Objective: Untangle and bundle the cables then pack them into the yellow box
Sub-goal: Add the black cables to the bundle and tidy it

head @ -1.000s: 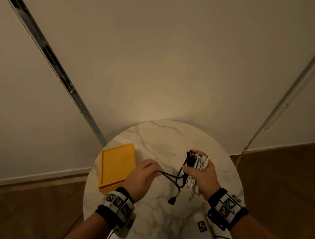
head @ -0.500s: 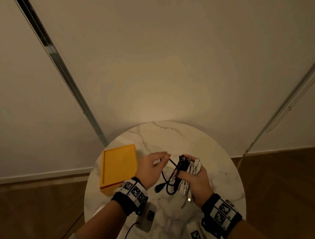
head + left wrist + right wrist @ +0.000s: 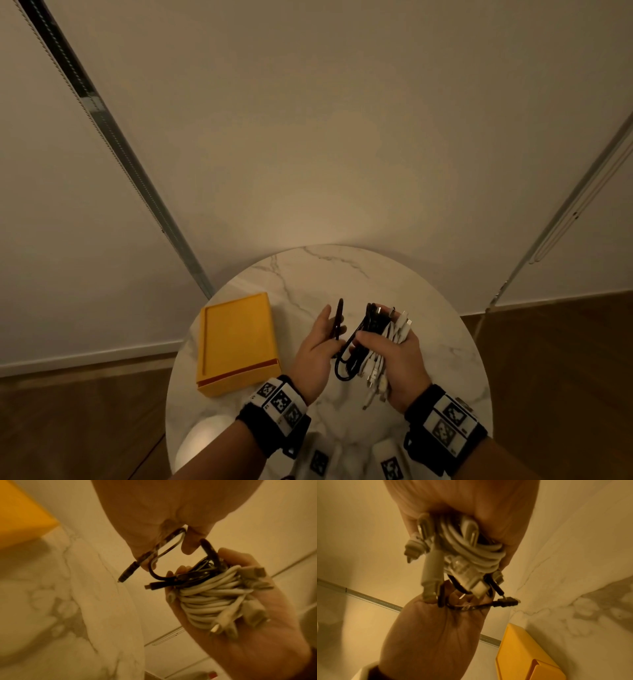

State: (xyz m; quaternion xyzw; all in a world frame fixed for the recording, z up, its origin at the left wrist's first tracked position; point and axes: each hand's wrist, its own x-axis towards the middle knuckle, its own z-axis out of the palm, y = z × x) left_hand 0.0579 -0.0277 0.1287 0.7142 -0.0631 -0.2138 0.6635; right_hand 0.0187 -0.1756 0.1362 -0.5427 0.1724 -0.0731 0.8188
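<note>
My right hand (image 3: 394, 356) grips a cable bundle (image 3: 380, 339) of coiled white cables (image 3: 211, 599) and black cables over the middle of the round marble table (image 3: 445, 359). My left hand (image 3: 322, 346) pinches the loose end of a black cable (image 3: 339, 318) just left of the bundle; its plug (image 3: 127, 573) sticks out past the fingers. That cable loops down from the left hand into the bundle. The yellow box (image 3: 236, 342) lies closed on the table's left side, apart from both hands.
The table stands against a pale wall, with wooden floor (image 3: 68, 428) on either side. Small white devices with square markers (image 3: 390, 467) lie at the table's near edge. Bare marble (image 3: 325, 274) stretches behind the hands.
My left hand has brought the loose black cable end up and in toward the bundle, shortening the slack loop. The dangling plug has risen off the table side. My right hand keeps its hold.
</note>
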